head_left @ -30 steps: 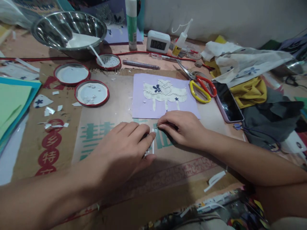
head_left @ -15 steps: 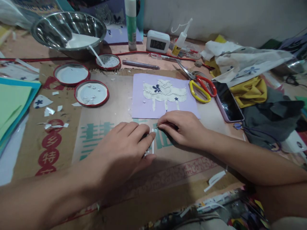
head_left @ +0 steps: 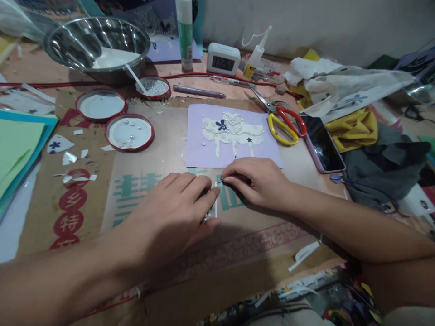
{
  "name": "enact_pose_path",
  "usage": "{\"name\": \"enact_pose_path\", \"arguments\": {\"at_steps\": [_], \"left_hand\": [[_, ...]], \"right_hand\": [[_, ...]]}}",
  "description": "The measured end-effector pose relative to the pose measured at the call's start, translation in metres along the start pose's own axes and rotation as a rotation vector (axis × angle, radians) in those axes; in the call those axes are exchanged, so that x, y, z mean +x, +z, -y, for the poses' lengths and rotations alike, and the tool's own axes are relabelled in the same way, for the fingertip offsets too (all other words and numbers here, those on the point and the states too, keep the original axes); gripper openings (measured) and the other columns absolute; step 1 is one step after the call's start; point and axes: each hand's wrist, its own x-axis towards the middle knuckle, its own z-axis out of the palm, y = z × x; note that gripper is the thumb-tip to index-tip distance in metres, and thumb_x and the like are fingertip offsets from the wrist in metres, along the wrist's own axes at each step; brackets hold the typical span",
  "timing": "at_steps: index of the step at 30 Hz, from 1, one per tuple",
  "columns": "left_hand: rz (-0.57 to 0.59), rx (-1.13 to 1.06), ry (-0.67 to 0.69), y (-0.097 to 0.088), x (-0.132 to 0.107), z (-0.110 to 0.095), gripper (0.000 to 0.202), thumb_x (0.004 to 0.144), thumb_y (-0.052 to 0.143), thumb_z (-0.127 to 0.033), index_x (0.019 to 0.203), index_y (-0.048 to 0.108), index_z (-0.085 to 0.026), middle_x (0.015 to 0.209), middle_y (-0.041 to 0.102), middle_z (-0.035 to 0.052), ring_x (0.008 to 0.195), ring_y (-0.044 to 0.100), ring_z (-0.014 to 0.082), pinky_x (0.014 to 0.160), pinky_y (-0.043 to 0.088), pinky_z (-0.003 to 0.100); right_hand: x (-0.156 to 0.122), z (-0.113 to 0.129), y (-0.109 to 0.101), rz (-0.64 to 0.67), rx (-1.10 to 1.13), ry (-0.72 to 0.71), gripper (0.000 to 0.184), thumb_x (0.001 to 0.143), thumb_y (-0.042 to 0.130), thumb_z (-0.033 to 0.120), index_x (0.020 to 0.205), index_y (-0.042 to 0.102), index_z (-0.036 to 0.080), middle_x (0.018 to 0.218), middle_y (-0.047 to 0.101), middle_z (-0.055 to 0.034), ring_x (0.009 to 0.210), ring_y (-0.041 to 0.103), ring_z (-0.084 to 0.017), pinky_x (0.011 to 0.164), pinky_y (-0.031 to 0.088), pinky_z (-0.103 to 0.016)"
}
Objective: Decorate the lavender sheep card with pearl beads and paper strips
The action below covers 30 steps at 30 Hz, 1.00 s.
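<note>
My left hand [head_left: 173, 208] lies on the cardboard sheet [head_left: 142, 181], fingers curled and pressing down a thin white strip [head_left: 216, 206]. My right hand [head_left: 258, 181] is pinched on a thin stick [head_left: 220, 181] whose tip touches the top of that strip. Just beyond both hands lies a lilac card [head_left: 204, 154] with a white floral cut-out edged in small pearls [head_left: 234, 129].
Three red-rimmed lids [head_left: 129, 132] hold beads and glue. A steel bowl [head_left: 97, 43] with white glue stands at the back left. Scissors [head_left: 282, 120], a phone [head_left: 322, 142], a clock [head_left: 223, 59], a glue stick [head_left: 185, 34], a pen [head_left: 199, 92], cloth scraps [head_left: 353, 86] and coloured paper [head_left: 16, 145] surround the card.
</note>
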Motion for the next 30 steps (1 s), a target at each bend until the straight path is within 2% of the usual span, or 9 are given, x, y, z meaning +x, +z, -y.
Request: {"name": "enact_pose_path", "arguments": {"at_steps": [30], "left_hand": [[-0.004,0.000,0.015,0.0013,-0.0011,0.0010,0.027,0.092,0.061,-0.032,0.113,0.067,-0.015,0.109,0.067,0.0134,0.093,0.062,0.0298,0.077,0.050,0.044]], "right_hand": [[0.0004,0.0025,-0.0014,0.028,-0.009,0.040,0.015,0.095,0.055,0.022,0.094,0.069,0.016,0.082,0.073,-0.0044,0.071,0.062,-0.016,0.066,0.041,-0.026]]}}
